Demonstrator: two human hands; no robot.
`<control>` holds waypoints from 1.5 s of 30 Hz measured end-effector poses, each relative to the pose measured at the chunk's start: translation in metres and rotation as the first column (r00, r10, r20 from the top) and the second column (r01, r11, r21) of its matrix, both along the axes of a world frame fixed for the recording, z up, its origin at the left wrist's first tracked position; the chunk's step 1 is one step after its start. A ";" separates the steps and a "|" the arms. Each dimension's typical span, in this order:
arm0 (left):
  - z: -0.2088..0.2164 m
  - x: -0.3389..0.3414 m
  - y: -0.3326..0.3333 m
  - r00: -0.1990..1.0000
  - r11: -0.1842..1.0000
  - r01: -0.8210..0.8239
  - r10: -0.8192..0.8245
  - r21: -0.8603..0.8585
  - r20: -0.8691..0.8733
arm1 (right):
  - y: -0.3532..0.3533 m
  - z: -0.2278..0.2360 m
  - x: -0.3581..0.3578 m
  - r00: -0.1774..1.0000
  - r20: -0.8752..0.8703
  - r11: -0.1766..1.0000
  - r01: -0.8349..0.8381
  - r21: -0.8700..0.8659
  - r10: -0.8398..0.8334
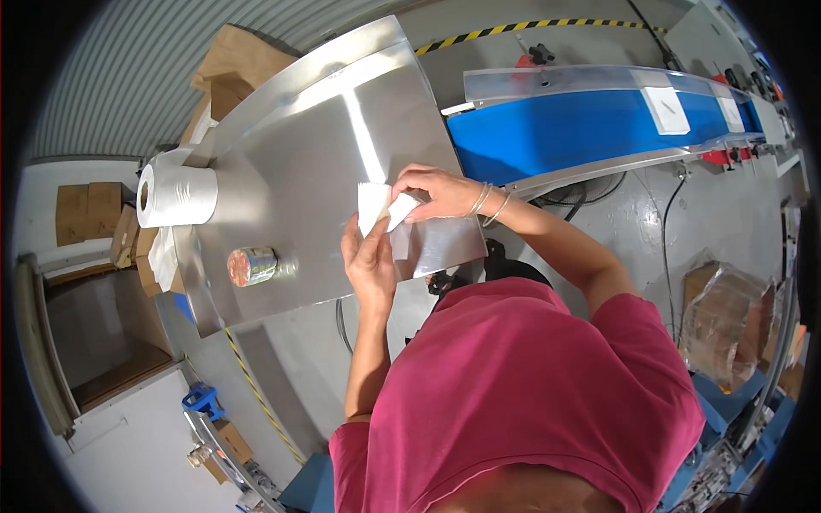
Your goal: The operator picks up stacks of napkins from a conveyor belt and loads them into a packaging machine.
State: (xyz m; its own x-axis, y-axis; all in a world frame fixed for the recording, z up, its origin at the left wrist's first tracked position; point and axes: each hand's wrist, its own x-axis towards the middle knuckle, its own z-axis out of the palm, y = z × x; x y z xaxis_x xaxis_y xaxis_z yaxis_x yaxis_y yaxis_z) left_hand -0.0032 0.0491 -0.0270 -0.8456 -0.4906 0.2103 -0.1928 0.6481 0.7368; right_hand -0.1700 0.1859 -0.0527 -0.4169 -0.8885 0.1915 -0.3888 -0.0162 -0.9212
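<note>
Over the metal table point(282, 162), my two hands meet at a small white paper-like piece point(373, 205). My left hand point(370, 263) pinches it from below, its thumb and fingertips pressed together. From the right, my right hand point(438, 193) bends its fingers around a second white part point(403, 209). Whether the two white parts are one folded piece or two separate ones, I cannot tell. Bracelets circle my right wrist. To the left of my left hand, a jar-like container point(251, 266) with a colourful label and a reddish end rests on the table.
A large white roll point(180, 195) sits at the table's left edge, beside cardboard boxes point(89, 212). At the right, a blue conveyor belt point(547, 132) with clear side guards adjoins the table and carries flat white packs point(666, 109). A plastic-wrapped box point(725, 321) stands farther right.
</note>
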 end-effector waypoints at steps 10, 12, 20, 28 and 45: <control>-0.002 0.000 -0.014 0.991 0.959 -0.060 0.089 -0.276 0.095 | 0.085 -0.029 -0.039 0.796 0.373 0.874 0.472 0.110 -0.477; -0.002 -0.005 -0.013 0.999 0.960 -0.029 0.039 -0.278 0.031 | 0.140 -0.067 -0.077 0.691 0.117 0.697 0.683 0.215 -0.713; 0.002 -0.031 0.005 0.994 0.959 0.109 -0.097 -0.262 0.059 | 0.315 -0.069 -0.169 0.139 -0.488 0.100 0.989 0.106 -0.862; 0.021 -0.087 0.059 0.906 0.903 0.424 -0.421 -0.073 0.049 | 0.205 -0.002 -0.084 0.853 -0.004 0.852 0.521 0.054 -0.522; -0.018 -0.134 0.091 0.865 0.795 0.416 -0.496 0.442 0.079 | 0.270 -0.055 -0.130 0.361 -0.068 0.331 0.904 0.270 -0.930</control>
State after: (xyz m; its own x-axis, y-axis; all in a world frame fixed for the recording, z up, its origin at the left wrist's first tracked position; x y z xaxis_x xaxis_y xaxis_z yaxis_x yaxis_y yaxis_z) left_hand -0.1374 0.1402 -0.0452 -0.9945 -0.0437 -0.0953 -0.1046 0.3537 0.9295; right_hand -0.3003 0.4562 -0.1077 -0.9976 0.0634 -0.0272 0.0555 0.5025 -0.8628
